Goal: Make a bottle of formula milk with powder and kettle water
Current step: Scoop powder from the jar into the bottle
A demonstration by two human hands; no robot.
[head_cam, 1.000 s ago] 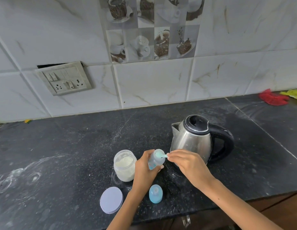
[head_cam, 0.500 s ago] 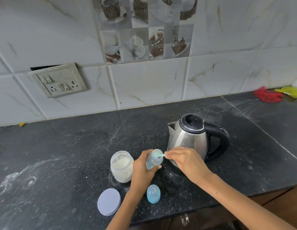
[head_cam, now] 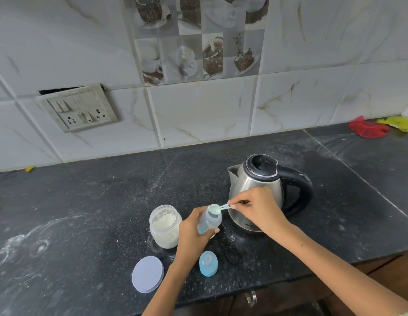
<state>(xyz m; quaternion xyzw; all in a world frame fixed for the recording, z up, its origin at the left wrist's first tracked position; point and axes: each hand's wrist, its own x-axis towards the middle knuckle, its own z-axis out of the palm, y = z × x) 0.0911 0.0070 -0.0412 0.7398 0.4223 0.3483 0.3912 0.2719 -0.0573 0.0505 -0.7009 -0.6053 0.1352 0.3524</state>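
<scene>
My left hand (head_cam: 191, 236) grips a small clear baby bottle (head_cam: 209, 221), tilted a little to the right, just above the black counter (head_cam: 96, 213). My right hand (head_cam: 260, 210) pinches the handle of a pale green scoop (head_cam: 217, 208) whose bowl sits over the bottle's open mouth. An open glass jar of white powder (head_cam: 165, 225) stands just left of the bottle. A steel kettle (head_cam: 257, 190) with a black lid and handle stands right behind my right hand. The bottle's blue cap (head_cam: 208, 263) lies on the counter below the bottle.
The jar's round pale lid (head_cam: 147, 274) lies flat near the counter's front edge. Powder smears mark the counter at left. A switch and socket plate (head_cam: 81, 108) hangs on the tiled wall. Red (head_cam: 367, 128) and yellow (head_cam: 397, 122) cloths lie at the far right.
The scoop has stayed at the bottle's mouth while my right hand shifted slightly. The view has drifted a little; nothing else on the counter moved.
</scene>
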